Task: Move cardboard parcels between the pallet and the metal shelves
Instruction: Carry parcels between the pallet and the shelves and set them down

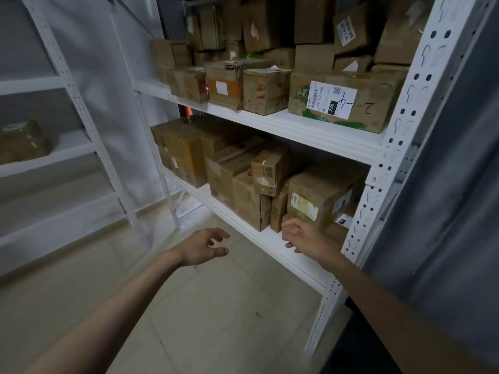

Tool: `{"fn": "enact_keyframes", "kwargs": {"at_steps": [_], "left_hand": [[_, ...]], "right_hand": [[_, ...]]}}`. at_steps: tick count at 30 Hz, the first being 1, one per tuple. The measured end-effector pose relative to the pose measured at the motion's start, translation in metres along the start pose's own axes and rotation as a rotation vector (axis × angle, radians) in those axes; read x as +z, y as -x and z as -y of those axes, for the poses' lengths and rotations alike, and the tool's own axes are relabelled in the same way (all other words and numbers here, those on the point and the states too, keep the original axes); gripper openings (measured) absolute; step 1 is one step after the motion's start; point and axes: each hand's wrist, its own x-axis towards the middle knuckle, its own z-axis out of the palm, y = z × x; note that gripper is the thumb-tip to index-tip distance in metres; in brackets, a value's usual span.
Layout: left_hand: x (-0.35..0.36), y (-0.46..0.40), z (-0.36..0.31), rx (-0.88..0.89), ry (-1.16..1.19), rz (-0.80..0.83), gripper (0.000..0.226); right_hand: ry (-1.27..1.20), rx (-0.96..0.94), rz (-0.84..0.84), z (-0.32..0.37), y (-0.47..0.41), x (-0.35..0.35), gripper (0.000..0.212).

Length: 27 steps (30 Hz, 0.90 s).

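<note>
Head: parcel (317,195) just beyond grip (302,236).

Pale tiled floor (216,306) with faint grout lines, white wall (102,76) behind the racks, grey fabric-like panel (445,198) at right, dark strip at the panel's foot

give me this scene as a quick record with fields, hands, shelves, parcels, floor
left hand: left hand held out over the floor, fingers loosely curled, holding nothing
right hand: right hand at the lower shelf's front edge, fingers loosely curled, holding nothing
shelves: white metal shelving unit, two packed levels in view
upper level: large labelled box at the right end, more boxes stacked behind
lower level: box with a pale label just beyond the right hand
second rack: lone parcel at far left
floor: pale tiles
pallet: not in view
</note>
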Motion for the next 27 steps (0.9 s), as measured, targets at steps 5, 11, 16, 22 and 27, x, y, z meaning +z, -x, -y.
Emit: {"fn": "enact_keyframes", "kwargs": {"at_steps": [5,11,16,22,27], "left_hand": [[-0.031,-0.066,-0.018,0.038,-0.074,0.031,0.049],[-0.059,-0.127,-0.029,0.097,-0.075,-0.029,0.046],[-0.074,-0.171,-0.029,0.101,-0.055,-0.005,0.049],[-0.087,-0.237,-0.023,0.163,-0.020,-0.002,0.049],[-0.103,-0.295,-0.017,0.183,-0.035,-0.003,0.066]], "right_hand": [[-0.028,-0.009,0.019,0.014,-0.059,-0.027,0.029],[-0.070,0.010,-0.028,0.024,-0.111,-0.042,0.027],[-0.051,0.019,-0.055,0.033,-0.145,-0.052,0.029],[-0.066,0.048,-0.122,0.037,-0.182,-0.059,0.023],[-0.097,0.122,-0.143,0.036,-0.228,-0.053,0.025]]}}
